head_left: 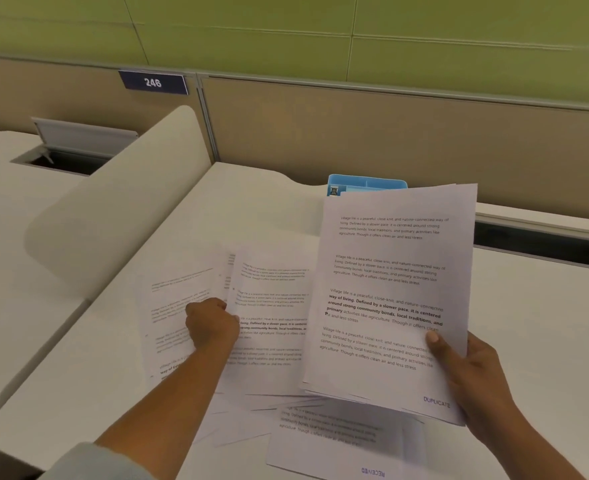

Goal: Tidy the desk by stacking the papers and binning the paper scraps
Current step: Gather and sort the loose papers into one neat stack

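Loose papers [272, 327] lay spread on the white bench [528, 306], and the left hand [211, 322] curled its fingers round one sheet. Up off the bench, the right hand [473, 372] pinched a stack [390, 289] of printed white sheets, thumb in front. One was stamped DUPLICATE. Behind it stood a blue tray [366, 181], mostly hidden. Farther back was a green wall [459, 29].

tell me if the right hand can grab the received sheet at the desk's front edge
Probably not: the right hand grips the stack stamped DUPLICATE, so it has no free fingers, and that stack hangs over part of the RECEIVED sheet. It would have to set the stack down first.
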Action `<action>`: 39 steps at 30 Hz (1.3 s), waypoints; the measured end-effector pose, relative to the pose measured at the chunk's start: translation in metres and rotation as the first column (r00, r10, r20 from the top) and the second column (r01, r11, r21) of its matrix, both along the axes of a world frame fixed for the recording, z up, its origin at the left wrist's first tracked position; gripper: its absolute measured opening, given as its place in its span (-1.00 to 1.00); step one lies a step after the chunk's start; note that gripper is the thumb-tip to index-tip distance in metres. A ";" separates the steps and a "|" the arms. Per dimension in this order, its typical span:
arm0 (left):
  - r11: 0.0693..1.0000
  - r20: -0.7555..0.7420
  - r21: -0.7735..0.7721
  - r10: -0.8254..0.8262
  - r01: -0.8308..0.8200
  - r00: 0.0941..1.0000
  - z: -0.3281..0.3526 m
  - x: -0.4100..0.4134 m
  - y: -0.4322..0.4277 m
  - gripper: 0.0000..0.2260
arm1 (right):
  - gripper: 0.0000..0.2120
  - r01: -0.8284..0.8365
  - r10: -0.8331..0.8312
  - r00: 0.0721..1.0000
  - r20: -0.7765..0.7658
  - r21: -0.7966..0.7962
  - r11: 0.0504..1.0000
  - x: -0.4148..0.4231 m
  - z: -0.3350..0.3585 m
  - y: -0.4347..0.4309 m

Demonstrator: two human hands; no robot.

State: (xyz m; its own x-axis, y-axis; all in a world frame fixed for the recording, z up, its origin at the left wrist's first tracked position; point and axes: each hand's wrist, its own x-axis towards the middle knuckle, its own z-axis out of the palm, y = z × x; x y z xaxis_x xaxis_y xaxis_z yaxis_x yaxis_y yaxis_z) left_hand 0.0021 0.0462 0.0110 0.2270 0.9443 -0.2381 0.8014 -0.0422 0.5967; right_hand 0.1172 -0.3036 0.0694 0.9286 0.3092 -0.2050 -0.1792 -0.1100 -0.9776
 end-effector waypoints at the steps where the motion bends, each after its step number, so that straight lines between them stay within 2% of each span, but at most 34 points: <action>1: 1.000 0.044 -0.002 0.016 -0.016 0.999 0.000 0.000 -0.002 -0.69 | -0.85 -0.004 0.004 1.000 0.003 -0.001 1.000 0.000 0.001 0.001; 7: 0.998 0.153 0.041 -0.053 0.048 0.987 0.003 -0.004 0.001 -0.64 | -0.88 -0.005 0.005 1.000 0.020 -0.017 1.000 0.001 0.006 -0.002; 9: 0.996 0.243 0.061 -0.079 0.066 0.967 0.007 -0.008 0.005 -0.59 | -0.88 0.003 -0.003 1.000 0.017 -0.018 1.000 0.002 0.006 -0.004; 12: 0.998 0.383 0.007 -0.066 0.069 0.921 0.017 -0.016 0.011 -0.47 | -0.88 0.024 -0.024 1.000 0.009 -0.024 0.999 0.004 0.005 -0.009; 16: 0.992 0.512 -0.021 -0.095 0.123 0.854 0.035 -0.032 0.023 -0.77 | -0.90 0.049 -0.049 0.999 0.006 -0.049 0.998 0.008 0.002 -0.016; 21: 0.998 0.697 -0.023 -0.030 0.065 0.716 0.075 -0.039 0.031 -0.87 | -0.91 0.055 -0.056 0.998 -0.008 -0.076 0.996 0.009 0.000 -0.020; 25: 0.986 0.799 -0.100 0.001 0.131 0.601 0.110 -0.033 0.020 -0.88 | -0.92 0.033 -0.034 0.999 -0.010 -0.083 0.996 0.007 0.003 -0.013; 29: 0.950 0.845 -0.166 0.000 0.263 0.535 0.135 -0.026 -0.014 -0.89 | -0.91 -0.007 0.006 1.000 -0.011 -0.059 0.998 0.004 0.011 -0.003; 34: 0.879 0.841 -0.239 -0.025 0.413 0.540 0.132 -0.012 -0.067 -0.77 | -0.86 -0.073 0.073 0.997 -0.019 -0.029 0.997 -0.003 0.024 0.008; 39: 0.841 0.818 -0.254 -0.077 0.478 0.570 0.115 -0.001 -0.105 -0.95 | -0.82 -0.139 0.138 0.990 -0.022 -0.026 0.990 -0.008 0.037 0.008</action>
State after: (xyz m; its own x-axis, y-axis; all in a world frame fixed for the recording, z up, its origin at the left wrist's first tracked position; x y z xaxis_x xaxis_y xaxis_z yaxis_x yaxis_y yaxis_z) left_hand 0.0007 -0.0585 0.1263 0.7397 0.6491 -0.1774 0.0384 0.2225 0.9742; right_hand 0.1092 -0.2954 0.1066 0.8729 0.4285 -0.2335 -0.1803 -0.1614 -0.9703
